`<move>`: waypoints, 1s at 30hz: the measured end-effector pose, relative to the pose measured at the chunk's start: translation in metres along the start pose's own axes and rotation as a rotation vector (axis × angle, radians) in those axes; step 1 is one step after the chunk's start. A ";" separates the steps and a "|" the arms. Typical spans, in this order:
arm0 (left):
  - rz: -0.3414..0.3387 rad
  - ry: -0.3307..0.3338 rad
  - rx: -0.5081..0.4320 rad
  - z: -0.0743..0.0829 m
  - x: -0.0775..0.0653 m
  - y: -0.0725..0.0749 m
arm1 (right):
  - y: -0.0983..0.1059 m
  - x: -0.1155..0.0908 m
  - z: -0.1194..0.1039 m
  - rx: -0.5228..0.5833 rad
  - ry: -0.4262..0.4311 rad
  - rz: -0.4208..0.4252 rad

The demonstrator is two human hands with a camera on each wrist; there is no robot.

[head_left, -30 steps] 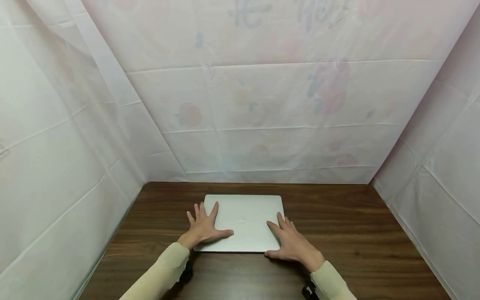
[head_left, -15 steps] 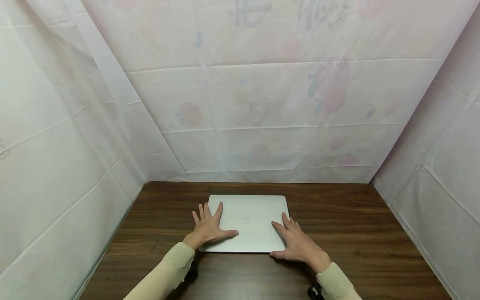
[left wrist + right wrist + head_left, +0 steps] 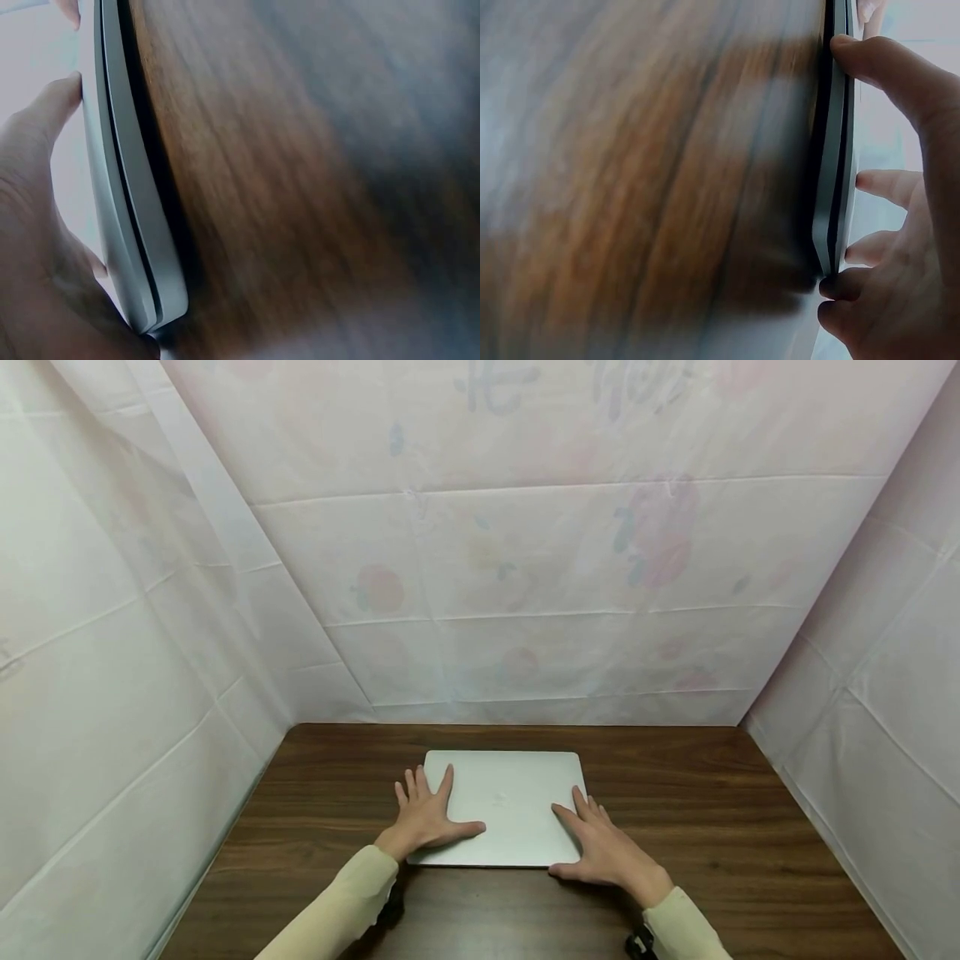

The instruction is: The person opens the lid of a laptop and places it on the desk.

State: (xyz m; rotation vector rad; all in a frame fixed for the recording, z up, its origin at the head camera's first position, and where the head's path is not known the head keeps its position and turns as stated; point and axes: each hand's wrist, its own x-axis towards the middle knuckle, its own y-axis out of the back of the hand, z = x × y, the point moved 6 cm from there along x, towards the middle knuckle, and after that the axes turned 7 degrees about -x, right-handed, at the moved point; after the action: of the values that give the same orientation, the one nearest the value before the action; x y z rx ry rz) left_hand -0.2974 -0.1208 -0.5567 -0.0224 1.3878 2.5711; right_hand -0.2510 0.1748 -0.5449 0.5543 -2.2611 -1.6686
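Observation:
A silver laptop (image 3: 513,793), its lid down, lies flat on the dark wooden table. My left hand (image 3: 426,818) rests spread over its left side, the thumb stretched across the lid and the outer fingers past the left edge. On the right side, my right hand (image 3: 606,852) lies with its index finger on the lid and its thumb at the front edge. The left wrist view shows the laptop's front edge (image 3: 135,187) with a thin dark seam between lid and base. In the right wrist view the right thumb (image 3: 889,64) touches that edge, and other fingers reach the side.
Brown wood-grain table (image 3: 720,827) surrounds the laptop. A pale printed cloth (image 3: 540,568) hangs behind the table's far edge, with more white cloth (image 3: 112,693) along the left and right sides. Dark straps (image 3: 640,941) show at the wrists below the sleeves.
The laptop has slid steadily to the right across the table, and both hands have moved along with it. Their placement on it looks unchanged.

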 end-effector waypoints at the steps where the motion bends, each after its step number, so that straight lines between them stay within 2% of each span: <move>1: 0.000 -0.001 -0.003 0.001 0.000 -0.001 | 0.000 -0.001 0.001 -0.002 0.000 0.001; 10: 0.004 -0.013 -0.005 0.007 0.002 -0.003 | 0.003 -0.005 0.007 0.006 -0.003 0.008; 20: 0.007 -0.026 -0.010 0.010 0.007 -0.012 | 0.004 -0.008 0.016 0.044 -0.038 -0.023; 30: -0.008 -0.023 0.014 0.019 0.010 -0.011 | 0.005 -0.009 0.024 0.082 -0.055 -0.050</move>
State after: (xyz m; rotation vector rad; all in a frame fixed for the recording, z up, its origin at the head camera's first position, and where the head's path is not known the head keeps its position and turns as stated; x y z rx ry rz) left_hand -0.3031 -0.0974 -0.5570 0.0039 1.3946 2.5470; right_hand -0.2542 0.2004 -0.5473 0.5948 -2.3819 -1.6395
